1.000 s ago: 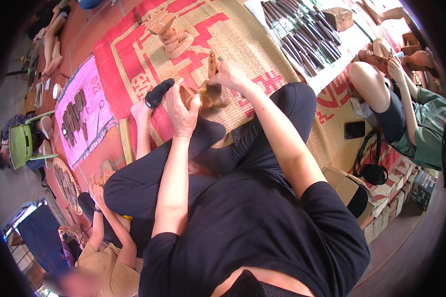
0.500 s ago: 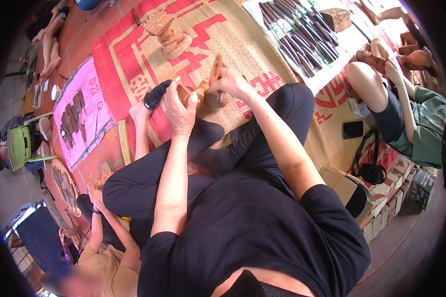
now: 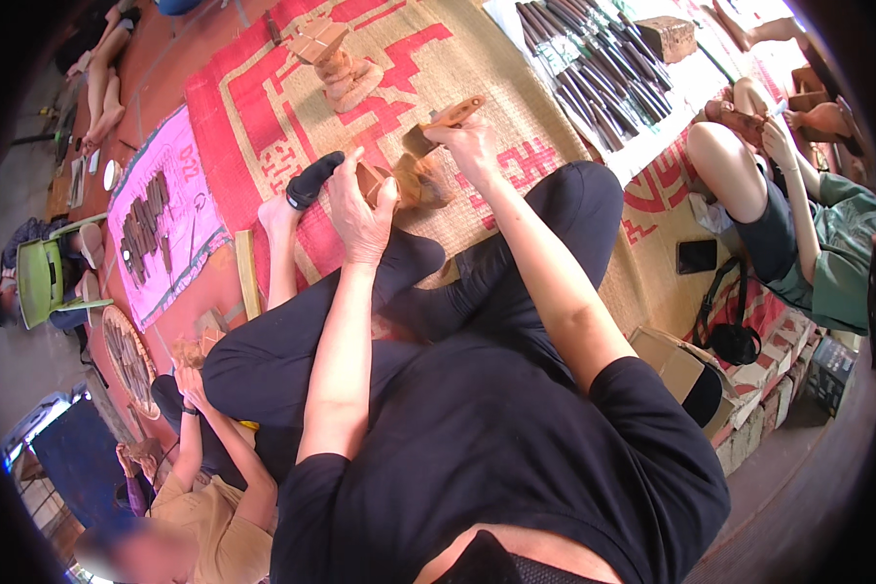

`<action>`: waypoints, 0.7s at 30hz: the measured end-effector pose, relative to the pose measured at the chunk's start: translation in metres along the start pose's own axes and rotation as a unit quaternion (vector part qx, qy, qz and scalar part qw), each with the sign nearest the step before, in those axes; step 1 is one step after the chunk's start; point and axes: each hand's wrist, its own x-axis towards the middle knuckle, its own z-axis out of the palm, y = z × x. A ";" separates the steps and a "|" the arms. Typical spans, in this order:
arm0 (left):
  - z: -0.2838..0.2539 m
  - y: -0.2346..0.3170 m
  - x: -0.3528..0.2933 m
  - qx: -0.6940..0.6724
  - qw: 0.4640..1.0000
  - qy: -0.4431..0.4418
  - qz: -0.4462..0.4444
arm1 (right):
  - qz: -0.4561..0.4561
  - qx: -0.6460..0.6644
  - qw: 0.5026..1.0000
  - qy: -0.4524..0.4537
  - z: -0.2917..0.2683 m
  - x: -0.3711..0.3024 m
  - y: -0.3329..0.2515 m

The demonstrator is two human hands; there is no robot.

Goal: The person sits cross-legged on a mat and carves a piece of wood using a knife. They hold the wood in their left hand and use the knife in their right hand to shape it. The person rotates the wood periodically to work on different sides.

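In my left hand (image 3: 360, 214) is a brown wood carving (image 3: 422, 185), held by its flat block end between thumb and fingers. Its rounded far part points right, low over the mat, and is somewhat blurred. My right hand (image 3: 472, 151) grips a flat paintbrush (image 3: 457, 111) by its wooden handle. The brush head hangs just above the carving; whether the bristles touch it I cannot tell. Beyond my hands, another wood carving (image 3: 348, 83) with a block-like end rests on the red and straw-coloured woven mat (image 3: 496, 73).
Rows of dark-handled carving tools (image 3: 594, 78) lie on a white cloth at the far right, beside a wooden block (image 3: 667, 39). More tools lie on a pink cloth (image 3: 180, 156) at left. People sit close on both sides. A phone (image 3: 696, 256) and an open cardboard box (image 3: 662, 355) are at right.
My right hand has moved slightly right, and the brush has tipped from nearly upright to slanting, with its head now showing. The left hand still holds the carving in about the same place.
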 end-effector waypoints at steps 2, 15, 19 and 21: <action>0.000 -0.002 0.003 -0.003 1.000 0.006 -0.003 | 0.005 -0.027 0.999 -0.028 -0.010 -0.010 -0.015; -0.001 -0.005 0.004 -0.026 1.000 0.015 -0.003 | 0.064 0.061 0.994 -0.069 -0.006 -0.022 0.006; -0.002 0.000 0.007 -0.023 0.999 -0.003 -0.034 | 0.043 -0.145 0.986 -0.072 -0.013 -0.008 0.017; 0.000 0.000 0.008 -0.014 1.000 0.003 -0.019 | 0.021 -0.094 0.995 -0.035 -0.010 -0.010 0.010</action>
